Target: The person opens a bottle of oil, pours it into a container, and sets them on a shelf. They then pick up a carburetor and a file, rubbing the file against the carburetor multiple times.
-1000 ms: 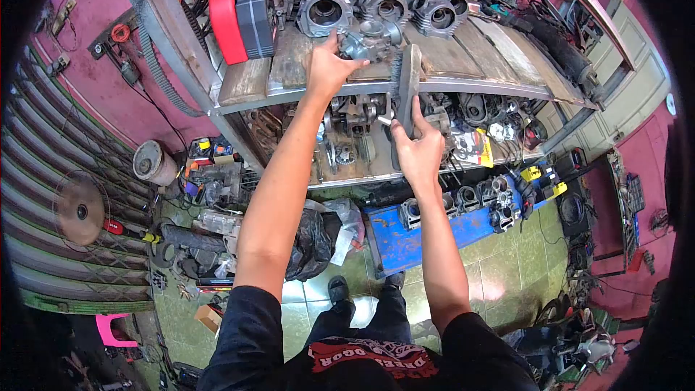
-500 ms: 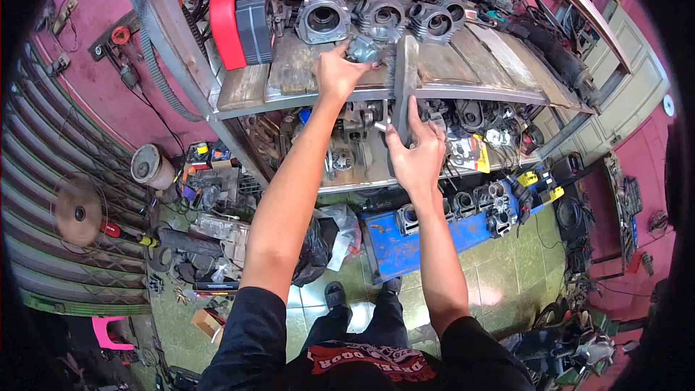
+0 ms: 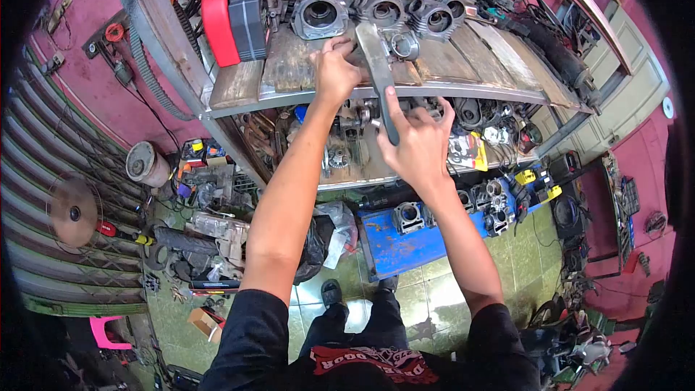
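Head view, upper centre of frame: right hand (image 3: 420, 146) wrapped round lower end of long grey flat tool (image 3: 372, 54), grip fully closed, thumb laid along shaft. Tool's long axis runs up and slightly left from grip, far end over top wooden shelf (image 3: 289, 65), beside round metal ring (image 3: 404, 45). Left hand (image 3: 334, 71) on shelf, touching tool's left side, nearer its tip; fingers curled, contents hidden, cannot tell what it holds.
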### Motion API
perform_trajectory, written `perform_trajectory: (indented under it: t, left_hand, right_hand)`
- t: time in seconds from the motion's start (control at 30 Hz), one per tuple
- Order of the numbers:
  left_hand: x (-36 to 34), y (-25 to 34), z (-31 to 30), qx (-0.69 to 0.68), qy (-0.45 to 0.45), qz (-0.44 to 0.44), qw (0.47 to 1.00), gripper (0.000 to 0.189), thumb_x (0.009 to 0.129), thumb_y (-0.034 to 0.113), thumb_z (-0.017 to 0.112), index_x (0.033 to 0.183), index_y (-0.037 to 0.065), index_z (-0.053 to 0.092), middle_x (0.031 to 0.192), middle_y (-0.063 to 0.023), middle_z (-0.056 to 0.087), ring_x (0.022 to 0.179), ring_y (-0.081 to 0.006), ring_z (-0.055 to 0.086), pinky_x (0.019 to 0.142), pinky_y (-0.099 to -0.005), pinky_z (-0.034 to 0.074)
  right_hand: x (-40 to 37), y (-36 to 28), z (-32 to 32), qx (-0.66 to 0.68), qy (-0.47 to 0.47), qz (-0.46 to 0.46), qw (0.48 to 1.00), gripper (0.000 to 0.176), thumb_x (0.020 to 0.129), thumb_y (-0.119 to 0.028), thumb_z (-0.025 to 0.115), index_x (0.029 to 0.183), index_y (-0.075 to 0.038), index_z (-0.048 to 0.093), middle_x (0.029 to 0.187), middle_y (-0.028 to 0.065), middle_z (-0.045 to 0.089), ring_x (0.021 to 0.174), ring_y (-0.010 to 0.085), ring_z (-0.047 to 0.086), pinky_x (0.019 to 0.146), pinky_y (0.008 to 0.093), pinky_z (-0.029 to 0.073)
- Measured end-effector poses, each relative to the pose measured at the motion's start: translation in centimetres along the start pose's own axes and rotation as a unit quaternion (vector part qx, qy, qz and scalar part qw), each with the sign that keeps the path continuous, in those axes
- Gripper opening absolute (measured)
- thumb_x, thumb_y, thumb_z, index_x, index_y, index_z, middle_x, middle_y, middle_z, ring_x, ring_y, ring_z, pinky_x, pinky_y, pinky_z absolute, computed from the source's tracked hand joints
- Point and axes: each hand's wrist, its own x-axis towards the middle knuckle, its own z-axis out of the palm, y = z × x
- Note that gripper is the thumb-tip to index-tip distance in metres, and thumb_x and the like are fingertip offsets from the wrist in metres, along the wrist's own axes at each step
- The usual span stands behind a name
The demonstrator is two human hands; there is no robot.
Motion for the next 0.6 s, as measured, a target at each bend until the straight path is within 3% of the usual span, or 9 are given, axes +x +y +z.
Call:
perform_trajectory:
  t: [0.1, 0.17, 0.23, 0.3, 0.5, 0.6]
  left_hand:
    - [-0.4, 0.6, -0.1, 0.013, 0.007, 0.01, 1.0, 0.046, 0.059, 0.021, 0.084, 0.102, 0.005, 0.076, 0.116, -0.0149, 0.072, 0.116, -0.0311, 0.062, 0.099, -0.0474, 0.04]
    - [-0.4, 1.5, -0.4, -0.059, 0.012, -0.045, 0.997, 0.046, 0.061, 0.018, 0.082, 0.104, 0.004, 0.074, 0.113, -0.0134, 0.072, 0.112, -0.0306, 0.063, 0.1, -0.0448, 0.038]
    - [-0.3, 1.6, -0.7, -0.017, -0.004, -0.024, 1.0, 0.05, 0.061, 0.019, 0.083, 0.107, 0.004, 0.073, 0.109, -0.0116, 0.072, 0.108, -0.0303, 0.064, 0.099, -0.0427, 0.036]
    - [-0.1, 0.8, -0.2, -0.035, 0.022, -0.026, 0.999, 0.051, 0.059, 0.022, 0.086, 0.105, 0.004, 0.073, 0.109, -0.011, 0.072, 0.107, -0.0296, 0.064, 0.098, -0.0428, 0.037]
    - [-0.5, 1.4, -0.5, -0.017, -0.004, -0.019, 1.0, 0.047, 0.06, 0.019, 0.083, 0.103, 0.003, 0.073, 0.105, -0.0114, 0.072, 0.107, -0.0285, 0.064, 0.098, -0.043, 0.036]
    - [-0.1, 1.3, -0.6, 0.004, 0.017, -0.015, 1.0, 0.046, 0.06, 0.018, 0.082, 0.103, 0.003, 0.073, 0.103, -0.0117, 0.072, 0.108, -0.0282, 0.064, 0.098, -0.0435, 0.036]
  right_hand:
    - [2.2, 0.9, 2.0, -0.007, 0.049, -0.009, 0.999, 0.07, 0.08, -0.027, 0.075, 0.145, -0.011, 0.056, 0.07, 0.0063, 0.07, 0.079, 0.0214, 0.068, 0.109, 0.0577, 0.031]
    - [2.3, 1.4, 2.9, -0.002, 0.063, -0.017, 0.998, 0.072, 0.079, -0.025, 0.076, 0.146, -0.012, 0.055, 0.067, 0.0049, 0.067, 0.077, 0.0208, 0.067, 0.108, 0.0577, 0.032]
    - [0.7, 1.8, 3.2, 0.015, 0.09, -0.042, 0.995, 0.075, 0.078, -0.024, 0.077, 0.148, -0.012, 0.053, 0.066, 0.0043, 0.064, 0.075, 0.0212, 0.065, 0.108, 0.0569, 0.033]
    - [-1.3, 1.9, 2.9, 0.024, 0.051, -0.034, 0.998, 0.073, 0.076, -0.024, 0.077, 0.145, -0.01, 0.057, 0.069, 0.0044, 0.063, 0.072, 0.0219, 0.063, 0.107, 0.054, 0.035]
    - [1.8, 1.7, 3.7, 0.048, 0.11, -0.017, 0.993, 0.07, 0.077, -0.022, 0.077, 0.144, -0.01, 0.059, 0.068, 0.0051, 0.066, 0.072, 0.0217, 0.064, 0.105, 0.0506, 0.036]
    - [-1.5, 2.3, 3.6, 0.06, 0.065, -0.029, 0.996, 0.072, 0.075, -0.018, 0.077, 0.144, -0.009, 0.058, 0.072, 0.0054, 0.07, 0.074, 0.0203, 0.067, 0.105, 0.0505, 0.037]
